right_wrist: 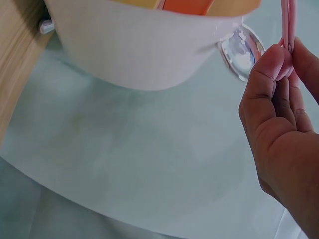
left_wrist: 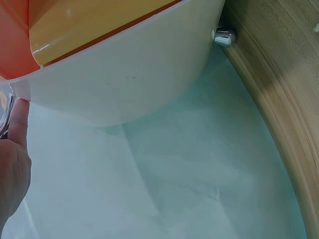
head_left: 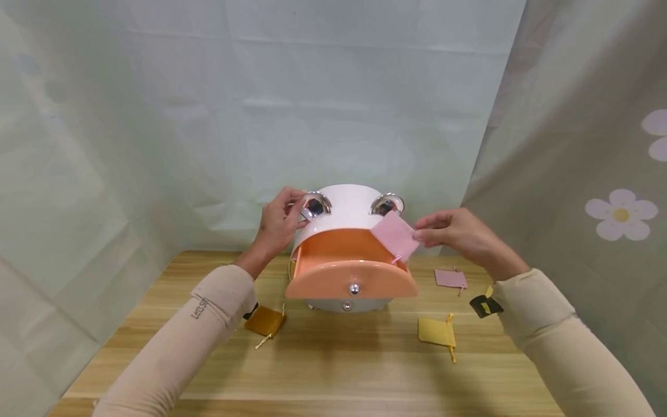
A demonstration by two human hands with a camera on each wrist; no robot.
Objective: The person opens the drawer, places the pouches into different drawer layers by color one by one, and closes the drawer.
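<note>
Pink square fabric pouch (head_left: 395, 235) hangs pinched by one corner between the thumb and fingertips of the right hand (head_left: 458, 233), held in the air just above the right end of the open orange drawer (head_left: 350, 272). That drawer is pulled out from a rounded white plastic box (head_left: 348, 211) with two shiny silver knobs on top. The left hand (head_left: 278, 223) grips the left side of the box, its fingers curled round the left silver knob (head_left: 315, 205).

Around the box, on the light wooden table (head_left: 333, 359): a second pink pouch (head_left: 450, 278) lies to its right, a yellow drawstring pouch (head_left: 436, 332) in front and to the right, a mustard-brown pouch (head_left: 266, 321) in front and to the left. Pale green cloth (head_left: 260, 87) hangs behind the box.
</note>
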